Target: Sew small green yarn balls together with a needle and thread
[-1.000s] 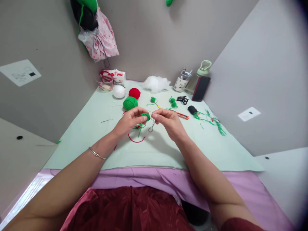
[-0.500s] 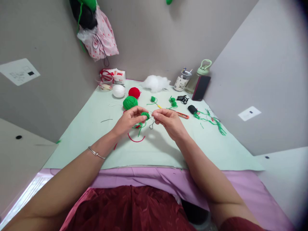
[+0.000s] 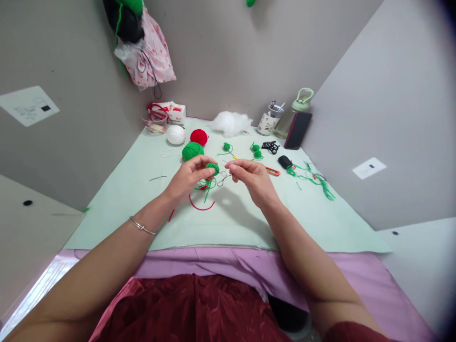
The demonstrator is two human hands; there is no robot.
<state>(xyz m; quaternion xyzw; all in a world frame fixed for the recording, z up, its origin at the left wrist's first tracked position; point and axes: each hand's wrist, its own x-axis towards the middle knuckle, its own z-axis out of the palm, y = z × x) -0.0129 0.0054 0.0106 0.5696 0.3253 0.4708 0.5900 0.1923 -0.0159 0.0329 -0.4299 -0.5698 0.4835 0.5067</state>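
My left hand [image 3: 188,176] pinches a small green crocheted piece [image 3: 213,168] between thumb and fingers. Facing it, a short gap to the right, my right hand [image 3: 251,178] is closed in a pinch on what looks like a thin needle, largely covered by the fingertips. Dark thread [image 3: 221,181] hangs in loops between the two hands. Green yarn tails with a bit of red lie below the crocheted piece. Just behind my left hand sits a ball of green yarn [image 3: 193,151].
Behind are a red yarn ball [image 3: 198,137], a white yarn ball [image 3: 175,135] and white stuffing [image 3: 231,123]. To the right lie an orange cutter [image 3: 273,171], a black hair clip [image 3: 270,147], a black thread spool [image 3: 284,162] and a phone [image 3: 298,130] leaning on a bottle [image 3: 285,122].
The green crocheted piece has shifted slightly left and up with my left hand. My right hand has drawn a little to the right, widening the gap, and the dark thread loop has changed shape.
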